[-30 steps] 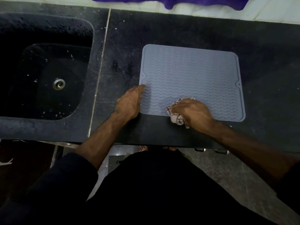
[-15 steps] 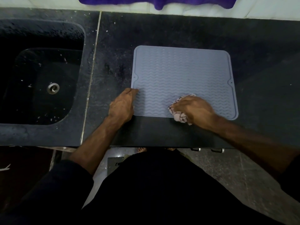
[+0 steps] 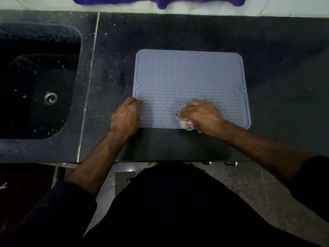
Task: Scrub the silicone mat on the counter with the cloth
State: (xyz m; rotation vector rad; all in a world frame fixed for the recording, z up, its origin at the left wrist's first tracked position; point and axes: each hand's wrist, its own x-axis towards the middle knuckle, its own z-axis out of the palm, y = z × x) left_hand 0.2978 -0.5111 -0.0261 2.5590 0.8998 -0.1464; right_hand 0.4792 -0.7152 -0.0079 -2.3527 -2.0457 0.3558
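1. The counter [image 3: 204, 31] is a dark, speckled stone slab that runs the full width of the view. A pale seam crosses it from far to near, left of centre.
2. The sink [image 3: 38, 82] is set into the counter's left part. It is a black, rounded-rectangular basin with a stepped wall, flecked with pale specks.
3. The mat [image 3: 188, 81] lies flat on the counter, right of the seam, with its near edge close to the counter's front. It is a grey-blue silicone rectangle with rounded corners, a raised rim and rows of wavy ridges. A small hole sits in a notch at the middle of each short side.
4. A purple fabric [image 3: 160, 1] hangs at the far edge against a pale wall. Its edge looks soft and uneven.
5. The left hand [image 3: 126, 116] rests at the mat's near-left corner. Its fingers are curled and its knuckles lie on the mat's left edge. Whether it pinches the rim cannot be told.
6. The right hand [image 3: 199, 114] is closed over the cloth and presses it on the mat's near part, right of centre.
7. The cloth [image 3: 186, 124] is a pale, crumpled wad. It pokes out at the near-left of the right hand, touching the mat's near edge.
8. The drain [image 3: 50, 98] is a round metal ring in the sink's floor.
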